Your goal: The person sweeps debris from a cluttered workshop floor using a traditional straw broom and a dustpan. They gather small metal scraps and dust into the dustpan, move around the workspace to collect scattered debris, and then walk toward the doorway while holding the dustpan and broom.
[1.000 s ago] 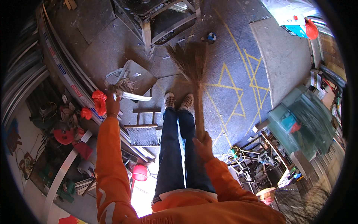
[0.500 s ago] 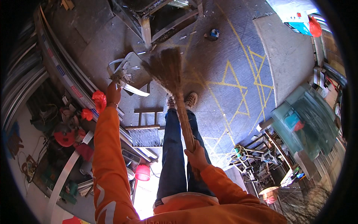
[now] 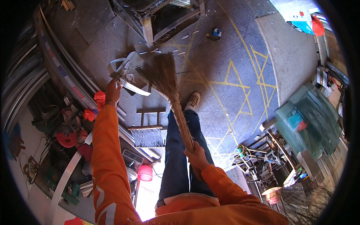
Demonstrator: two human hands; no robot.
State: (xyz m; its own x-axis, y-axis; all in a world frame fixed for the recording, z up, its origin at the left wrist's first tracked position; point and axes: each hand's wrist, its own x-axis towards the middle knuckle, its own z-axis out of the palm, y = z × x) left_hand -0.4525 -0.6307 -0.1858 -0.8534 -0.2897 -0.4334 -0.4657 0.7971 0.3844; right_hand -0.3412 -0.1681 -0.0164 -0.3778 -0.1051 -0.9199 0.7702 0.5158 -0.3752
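Broom (image 3: 177, 103) slanting before my legs (image 3: 174, 157)

Its long axis is running forward-left, bristles (image 3: 159, 73) fanning out near the dustpan (image 3: 132, 64). My right hand (image 3: 198, 156), forearm angling inward, is clasping the handle, fingers wrapped. My left hand (image 3: 112, 93), arm outstretched, is gripping the dustpan.

The broom (image 3: 180, 120) slanted over the legs (image 3: 176, 157), its handle in the right hand (image 3: 198, 156), its bristles just right of the dustpan (image 3: 135, 89) at the left hand (image 3: 112, 92). Scraps (image 3: 127, 77) lay in the dustpan. Beyond both stood a frame (image 3: 148, 32). Left of the legs was a stool (image 3: 145, 128), a bucket (image 3: 145, 173) behind it. Metal strips (image 3: 71, 80) ran along the left; glass (image 3: 309, 122) lay right.
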